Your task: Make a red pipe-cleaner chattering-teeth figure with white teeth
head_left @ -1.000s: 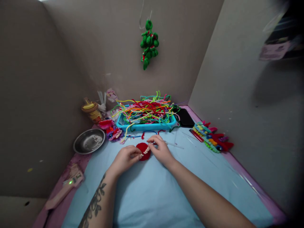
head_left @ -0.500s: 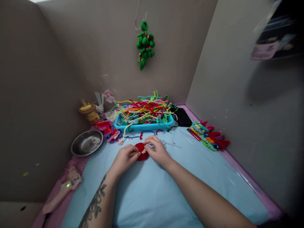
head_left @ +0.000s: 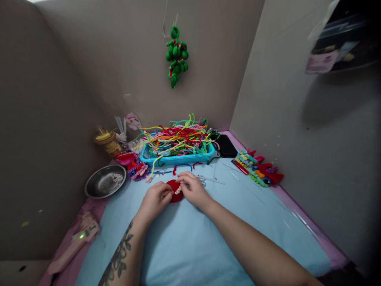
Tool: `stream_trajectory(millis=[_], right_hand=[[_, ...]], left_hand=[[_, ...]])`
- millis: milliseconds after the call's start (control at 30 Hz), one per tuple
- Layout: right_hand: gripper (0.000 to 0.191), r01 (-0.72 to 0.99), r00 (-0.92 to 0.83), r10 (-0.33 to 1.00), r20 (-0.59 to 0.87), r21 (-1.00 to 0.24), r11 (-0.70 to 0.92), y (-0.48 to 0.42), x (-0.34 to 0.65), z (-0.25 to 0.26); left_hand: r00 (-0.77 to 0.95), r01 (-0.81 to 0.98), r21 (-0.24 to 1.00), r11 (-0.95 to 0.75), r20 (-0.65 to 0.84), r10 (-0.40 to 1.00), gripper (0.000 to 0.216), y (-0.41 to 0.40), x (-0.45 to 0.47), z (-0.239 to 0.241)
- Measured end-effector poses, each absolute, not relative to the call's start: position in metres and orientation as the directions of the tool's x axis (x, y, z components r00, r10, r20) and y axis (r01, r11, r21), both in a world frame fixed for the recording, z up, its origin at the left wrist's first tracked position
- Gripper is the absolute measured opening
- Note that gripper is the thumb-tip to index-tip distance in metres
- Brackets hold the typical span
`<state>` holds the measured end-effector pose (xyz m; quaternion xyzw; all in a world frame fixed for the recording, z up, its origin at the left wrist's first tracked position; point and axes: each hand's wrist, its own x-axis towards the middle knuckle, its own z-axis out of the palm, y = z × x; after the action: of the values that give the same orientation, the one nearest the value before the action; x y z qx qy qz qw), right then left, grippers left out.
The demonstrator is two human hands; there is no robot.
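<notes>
Between my hands lies a round red piece (head_left: 172, 184), which looks like yarn or felt, on the blue cloth. A short row of small cream-white bits (head_left: 177, 190) runs across it. My left hand (head_left: 156, 198) has thumb and fingers pinched on the left edge of the red piece. My right hand (head_left: 194, 190) bends over its right side, with thumb and fingertips closed at the end of the white row. The fingertips partly hide the edges of the red piece.
A blue tray (head_left: 178, 160) heaped with coloured yarn strands stands behind. On the left are a steel bowl (head_left: 101, 184) of white bits and a pink glue gun (head_left: 74, 246). On the right are a phone (head_left: 226, 146), a red pen-like tool (head_left: 239, 167) and colourful crocheted pieces (head_left: 264, 172).
My right fingers have shifted slightly on the red piece, and more of the white row shows. The whole view has moved a little to the side.
</notes>
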<state>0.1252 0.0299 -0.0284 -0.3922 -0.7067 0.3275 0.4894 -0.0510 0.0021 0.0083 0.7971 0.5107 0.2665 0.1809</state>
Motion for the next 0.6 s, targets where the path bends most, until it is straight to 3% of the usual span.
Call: stream_trajectory(millis=[300,600], right_hand=[[0.031,0.234,-0.216,0.864,0.455,-0.835,0.499,0.03,0.125,-0.028],[0.031,0.238,-0.213,0.864,0.456,-0.834,0.498,0.032,0.126,-0.03]], left_hand=[[0.355,0.796,0.419,-0.436,0.26,0.898,0.012,-0.003,-0.041,0.005],[0.388,0.721,0.542,-0.431,0.199,0.9,0.018,-0.003,-0.049,0.015]])
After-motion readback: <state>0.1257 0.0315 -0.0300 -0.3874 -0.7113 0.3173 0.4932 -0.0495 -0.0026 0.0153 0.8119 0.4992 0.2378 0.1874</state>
